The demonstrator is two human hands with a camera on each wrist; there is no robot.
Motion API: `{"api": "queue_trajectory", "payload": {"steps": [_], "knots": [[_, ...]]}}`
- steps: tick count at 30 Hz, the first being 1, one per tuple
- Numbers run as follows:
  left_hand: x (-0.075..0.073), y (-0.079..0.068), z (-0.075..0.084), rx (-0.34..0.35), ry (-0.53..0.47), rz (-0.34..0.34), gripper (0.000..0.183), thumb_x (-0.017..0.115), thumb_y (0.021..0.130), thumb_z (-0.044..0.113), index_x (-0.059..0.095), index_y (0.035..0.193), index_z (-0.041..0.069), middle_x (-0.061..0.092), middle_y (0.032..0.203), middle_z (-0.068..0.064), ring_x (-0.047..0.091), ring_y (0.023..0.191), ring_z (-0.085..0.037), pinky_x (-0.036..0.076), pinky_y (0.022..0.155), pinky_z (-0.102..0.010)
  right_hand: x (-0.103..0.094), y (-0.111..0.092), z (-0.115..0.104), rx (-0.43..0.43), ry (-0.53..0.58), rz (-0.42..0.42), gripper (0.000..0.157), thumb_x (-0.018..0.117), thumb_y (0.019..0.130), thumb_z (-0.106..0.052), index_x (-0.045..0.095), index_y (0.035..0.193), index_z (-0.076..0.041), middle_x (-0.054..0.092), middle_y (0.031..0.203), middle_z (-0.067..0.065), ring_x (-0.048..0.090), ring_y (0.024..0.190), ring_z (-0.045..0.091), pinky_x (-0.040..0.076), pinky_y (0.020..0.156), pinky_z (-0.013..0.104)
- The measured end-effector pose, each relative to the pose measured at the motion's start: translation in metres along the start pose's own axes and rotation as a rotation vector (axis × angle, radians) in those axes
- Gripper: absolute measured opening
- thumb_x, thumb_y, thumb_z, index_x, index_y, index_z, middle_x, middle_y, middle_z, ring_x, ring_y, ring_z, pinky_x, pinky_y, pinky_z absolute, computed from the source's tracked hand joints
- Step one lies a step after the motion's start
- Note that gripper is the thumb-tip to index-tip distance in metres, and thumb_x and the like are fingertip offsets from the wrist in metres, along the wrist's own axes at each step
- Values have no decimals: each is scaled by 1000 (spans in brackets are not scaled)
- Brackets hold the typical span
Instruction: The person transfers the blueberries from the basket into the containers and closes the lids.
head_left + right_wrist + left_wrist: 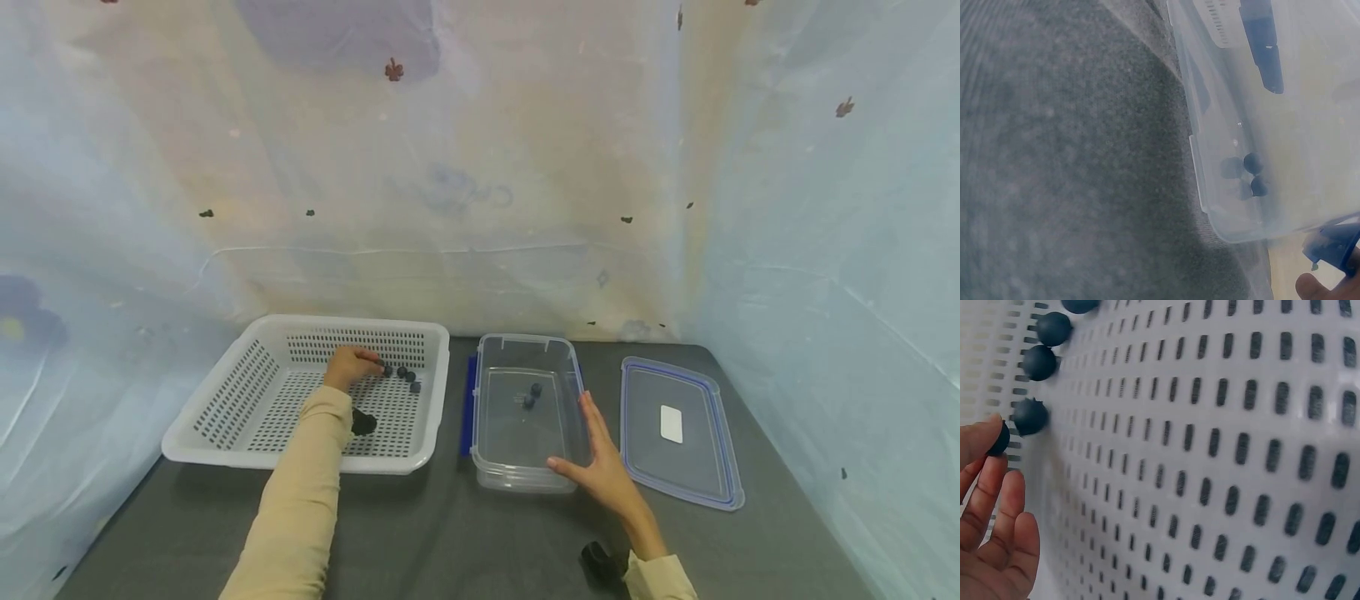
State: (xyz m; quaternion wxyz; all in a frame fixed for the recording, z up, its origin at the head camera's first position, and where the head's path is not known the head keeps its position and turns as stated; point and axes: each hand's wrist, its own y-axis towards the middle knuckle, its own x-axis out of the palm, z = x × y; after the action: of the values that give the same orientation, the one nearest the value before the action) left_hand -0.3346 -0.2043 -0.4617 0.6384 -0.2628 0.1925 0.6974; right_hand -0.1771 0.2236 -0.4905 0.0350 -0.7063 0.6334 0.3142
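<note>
In the head view my left hand (pixel 350 367) reaches into a white slotted basket (pixel 300 460). Thumb and fingertips pinch a blueberry (pixel 999 440), seen in the left wrist view, while the other fingers curl loosely below. Beside it more blueberries (pixel 1030 416) lie in a loose row near the basket's slotted wall. My right hand (pixel 606 471) rests at the front right corner of a clear plastic container (pixel 525 482), its fingers straight along the side and its thumb at the rim. Inside the container lie two blueberries (pixel 528 402).
A clear lid (pixel 678 467) with a blue seal and white label lies right of the container. Blue latch flaps (pixel 469 408) stick out along the container's left side. Dark grey cloth (pixel 442 542) covers the table, and a patterned sheet (pixel 480 167) hangs behind.
</note>
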Motion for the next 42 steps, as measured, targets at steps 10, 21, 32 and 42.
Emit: {"api": "queue_trajectory", "payload": {"steps": [10, 21, 32, 42], "knots": [[-12, 5, 6, 25, -83, -76, 39, 72, 88, 10, 62, 121, -8, 62, 118, -26, 61, 104, -39, 50, 87, -46, 1, 1, 1, 13, -1, -2, 110, 84, 74, -23, 12, 155, -5, 6, 160, 15, 9, 143, 41, 15, 103, 71], [-21, -3, 32, 14, -130, -126, 43, 68, 92, 20, 58, 127, -3, 56, 128, -24, 55, 113, -37, 46, 94, -46, -3, 1, -17, 9, 8, -12, 109, 83, 73, -16, 13, 154, 0, 6, 160, 18, 9, 142, 45, 16, 102, 71], [-27, -16, 57, 125, -156, -153, 39, 68, 93, 22, 60, 123, -1, 59, 123, -21, 54, 112, -35, 44, 95, -48, 2, -1, 4, 12, 4, 0, 109, 83, 75, -23, 11, 155, -6, 4, 161, 10, 7, 143, 40, 16, 104, 69], [-30, -27, 86, 191, -194, -178, 40, 67, 93, 29, 60, 121, 1, 57, 120, -19, 55, 111, -37, 43, 96, -52, 1, -1, 3, 7, 13, 7, 109, 84, 74, -23, 12, 155, -6, 5, 161, 12, 8, 143, 40, 17, 104, 68]]}}
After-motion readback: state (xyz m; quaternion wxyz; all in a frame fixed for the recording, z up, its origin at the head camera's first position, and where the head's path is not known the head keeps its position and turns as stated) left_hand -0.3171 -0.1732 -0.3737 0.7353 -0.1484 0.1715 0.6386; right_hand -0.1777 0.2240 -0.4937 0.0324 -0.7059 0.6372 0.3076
